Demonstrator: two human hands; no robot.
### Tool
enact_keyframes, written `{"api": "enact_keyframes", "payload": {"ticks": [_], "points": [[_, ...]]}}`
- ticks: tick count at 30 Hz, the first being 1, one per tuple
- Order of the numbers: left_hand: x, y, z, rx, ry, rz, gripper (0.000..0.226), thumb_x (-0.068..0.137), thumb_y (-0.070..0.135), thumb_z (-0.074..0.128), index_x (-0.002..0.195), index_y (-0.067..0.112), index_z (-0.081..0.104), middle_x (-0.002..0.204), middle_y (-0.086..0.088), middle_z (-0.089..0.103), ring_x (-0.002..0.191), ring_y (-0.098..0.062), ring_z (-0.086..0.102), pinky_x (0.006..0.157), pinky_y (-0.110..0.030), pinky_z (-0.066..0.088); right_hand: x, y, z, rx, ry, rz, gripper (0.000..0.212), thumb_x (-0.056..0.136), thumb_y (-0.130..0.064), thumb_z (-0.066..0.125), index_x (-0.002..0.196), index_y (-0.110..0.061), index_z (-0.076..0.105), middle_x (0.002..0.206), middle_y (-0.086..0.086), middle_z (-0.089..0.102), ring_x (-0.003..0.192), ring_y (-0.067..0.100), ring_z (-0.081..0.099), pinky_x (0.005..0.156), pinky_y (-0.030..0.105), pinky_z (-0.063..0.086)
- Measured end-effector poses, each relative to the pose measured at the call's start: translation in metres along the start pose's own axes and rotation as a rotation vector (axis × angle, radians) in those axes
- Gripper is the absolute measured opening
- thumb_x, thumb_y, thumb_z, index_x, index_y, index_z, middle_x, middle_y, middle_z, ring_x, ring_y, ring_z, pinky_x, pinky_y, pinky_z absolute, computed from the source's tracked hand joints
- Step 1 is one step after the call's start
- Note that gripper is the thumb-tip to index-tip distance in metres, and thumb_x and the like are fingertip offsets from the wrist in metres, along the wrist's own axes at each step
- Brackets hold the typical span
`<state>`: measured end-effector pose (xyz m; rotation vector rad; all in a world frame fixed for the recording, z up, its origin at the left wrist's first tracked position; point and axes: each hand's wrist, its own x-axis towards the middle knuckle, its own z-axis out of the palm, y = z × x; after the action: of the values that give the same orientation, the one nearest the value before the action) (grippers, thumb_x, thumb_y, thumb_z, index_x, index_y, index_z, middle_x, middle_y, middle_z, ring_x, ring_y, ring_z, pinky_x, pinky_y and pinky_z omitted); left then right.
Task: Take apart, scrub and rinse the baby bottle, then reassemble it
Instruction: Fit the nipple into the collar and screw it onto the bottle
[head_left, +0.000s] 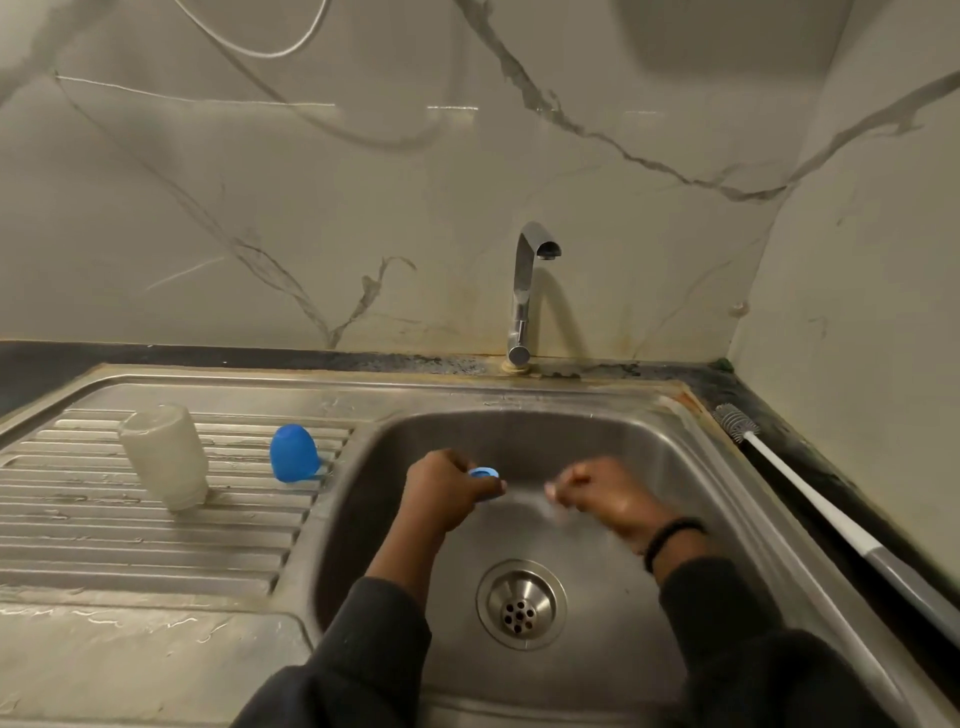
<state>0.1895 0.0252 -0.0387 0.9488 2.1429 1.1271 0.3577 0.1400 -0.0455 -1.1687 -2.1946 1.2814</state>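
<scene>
Steel sink (691, 467) under marble wall; both hands over the basin.
Left hand (447, 491) fingers curl round the blue bottle ring (484, 473); right hand (602, 493), blurred, pinches something pale just right of the ring. Bottle body (163, 457) inverted on drainer, far left.

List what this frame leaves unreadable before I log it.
- Right hand, head view: motion-blurred; whatever pale thing it pinches cannot be identified.
- Blue ring: mostly covered by the left hand gripping it.
- Brush: handle end cut off by the right edge.
- Bottle body on the drainboard: inside not visible through the cloudy wall.
</scene>
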Motion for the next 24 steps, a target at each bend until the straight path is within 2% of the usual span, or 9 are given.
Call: {"api": "enact_keyframes", "payload": {"ticks": [1,2,5,8,12,15,19,22,24], "points": [[0.003,-0.001,0.001,0.05,0.049,0.005,0.031,0.079,0.035,0.08,0.093,0.014,0.062,0.091,-0.007,0.068,0.083,-0.016,0.068,0.072,-0.027,0.056,0.005,0.005,0.005,-0.241,0.09,0.026,0.019,0.09,-0.026,0.066,0.076,-0.013,0.067,0.074,0.002,0.065,0.074,0.018,0.061,0.075,0.035,0.048],[0.004,-0.002,0.002,-0.02,0.055,-0.002,0.032,0.079,0.035,0.079,0.094,0.013,0.062,0.093,-0.009,0.068,0.084,-0.018,0.069,0.072,-0.027,0.058,0.007,0.004,0.008,-0.275,0.165,0.01,0.019,0.091,-0.027,0.065,0.075,-0.016,0.066,0.076,0.002,0.066,0.077,0.02,0.063,0.076,0.034,0.049],[0.001,0.005,0.001,-0.431,-0.043,-0.007,0.028,0.084,0.035,0.074,0.098,0.012,0.066,0.098,-0.013,0.067,0.084,-0.02,0.067,0.076,-0.027,0.06,0.003,-0.016,0.008,0.189,0.194,-0.071,0.017,0.095,-0.031,0.059,0.091,-0.015,0.064,0.091,0.005,0.068,0.086,0.019,0.064,0.075,0.032,0.053],[0.003,0.008,0.001,-0.606,-0.094,-0.021,0.033,0.089,0.037,0.068,0.109,0.01,0.065,0.101,-0.013,0.066,0.086,-0.021,0.066,0.082,-0.03,0.058,0.0,-0.029,0.011,0.566,0.032,0.023,0.017,0.101,-0.026,0.05,0.107,-0.011,0.057,0.101,0.011,0.071,0.09,0.027,0.071,0.079,0.043,0.059],[0.006,0.007,-0.003,-0.955,-0.216,-0.201,0.037,0.096,0.033,0.058,0.114,0.001,0.061,0.104,-0.019,0.069,0.083,-0.021,0.07,0.072,-0.028,0.061,0.003,-0.033,0.017,0.63,0.018,-0.027,0.016,0.096,-0.02,0.059,0.106,-0.008,0.058,0.099,0.018,0.071,0.082,0.028,0.072,0.07,0.034,0.06],[0.005,0.007,-0.003,-1.04,-0.232,-0.244,0.037,0.097,0.032,0.058,0.115,0.0,0.061,0.106,-0.021,0.069,0.084,-0.021,0.07,0.069,-0.029,0.061,0.007,-0.031,0.019,0.581,0.038,-0.077,0.015,0.089,-0.019,0.068,0.101,-0.011,0.063,0.101,0.009,0.07,0.093,0.022,0.069,0.071,0.029,0.057],[0.01,0.004,0.0,-0.76,-0.137,-0.036,0.033,0.091,0.026,0.068,0.119,0.009,0.064,0.109,-0.012,0.067,0.091,-0.018,0.066,0.08,-0.03,0.058,0.009,-0.031,0.018,0.487,0.009,-0.11,0.012,0.086,-0.016,0.071,0.097,-0.019,0.069,0.098,0.003,0.073,0.098,0.02,0.068,0.091,0.034,0.055],[0.016,0.003,0.004,-0.058,0.224,0.224,0.043,0.081,0.029,0.077,0.121,0.021,0.062,0.111,0.004,0.066,0.099,-0.01,0.063,0.088,-0.03,0.056,0.009,-0.029,0.018,0.263,0.069,-0.169,0.007,0.09,-0.018,0.067,0.095,-0.024,0.069,0.096,-0.002,0.072,0.094,0.013,0.066,0.087,0.028,0.052],[0.016,0.002,0.007,0.007,0.218,0.239,0.042,0.08,0.036,0.077,0.116,0.021,0.062,0.105,0.004,0.065,0.095,-0.01,0.062,0.087,-0.033,0.057,0.012,-0.026,0.018,0.088,0.147,-0.194,0.01,0.092,-0.024,0.065,0.097,-0.018,0.071,0.093,-0.003,0.071,0.091,0.011,0.065,0.084,0.028,0.052]]}}
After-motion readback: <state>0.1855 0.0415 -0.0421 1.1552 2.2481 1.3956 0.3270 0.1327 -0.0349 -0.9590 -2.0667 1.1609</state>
